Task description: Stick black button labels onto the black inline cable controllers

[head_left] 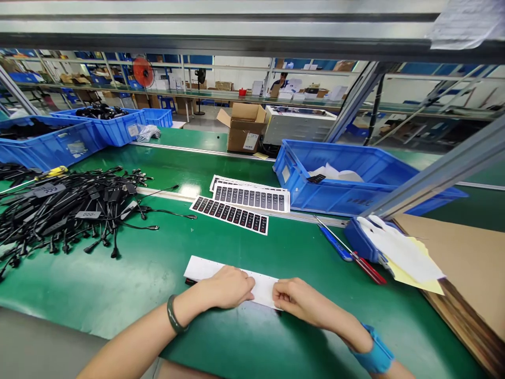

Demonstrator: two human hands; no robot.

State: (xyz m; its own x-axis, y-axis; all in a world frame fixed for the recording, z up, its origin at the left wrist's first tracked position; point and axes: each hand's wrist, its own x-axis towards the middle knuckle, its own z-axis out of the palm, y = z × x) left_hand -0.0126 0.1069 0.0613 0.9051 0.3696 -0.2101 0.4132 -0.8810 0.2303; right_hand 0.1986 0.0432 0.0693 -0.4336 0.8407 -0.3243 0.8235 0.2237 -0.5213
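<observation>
A white strip of paper (pixel 205 269) lies face down on the green mat near the front edge. My left hand (pixel 226 287) rests on its middle with fingers curled down onto it. My right hand (pixel 295 297) pinches the strip's right end with closed fingers. A thin dark thing peeks out under the strip at both ends. Two sheets of black labels (pixel 229 214) and a stack of the same sheets (pixel 252 197) lie farther back on the mat.
A heap of black cables with adapters (pixel 67 208) covers the left. Blue bins (pixel 355 176) stand at right and back left (pixel 59 142). Blue and red-handled tools (pixel 349 251), paper sheets (pixel 402 250) and brown cardboard (pixel 465 268) lie right. A cardboard box (pixel 244 129) sits behind.
</observation>
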